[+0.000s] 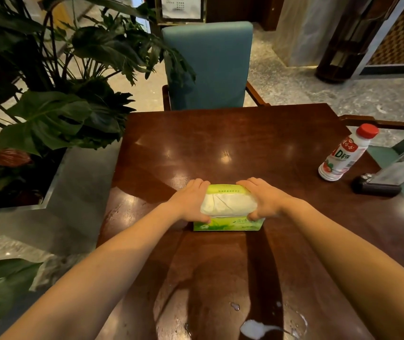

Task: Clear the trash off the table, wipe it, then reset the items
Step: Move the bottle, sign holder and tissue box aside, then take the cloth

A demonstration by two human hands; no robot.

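Observation:
A green soft pack of tissues (pixel 229 206) lies in the middle of the dark wooden table (pixel 220 143), white tissue showing through its top. My left hand (pixel 189 201) grips the pack's left end and my right hand (pixel 266 198) grips its right end, fingers curled over the far edge. A white milky spill (pixel 257 327) with small droplets around it sits at the table's near edge. A white drink bottle (pixel 345 153) with a red cap and red label stands at the right side of the table.
A clear sign holder on a black base (pixel 380 185) stands near the right edge. A teal chair (pixel 208 67) faces me across the table. Large leafy plants in a grey planter (pixel 48 114) crowd the table's left side. Another chair's arm (pixel 382 123) shows at right.

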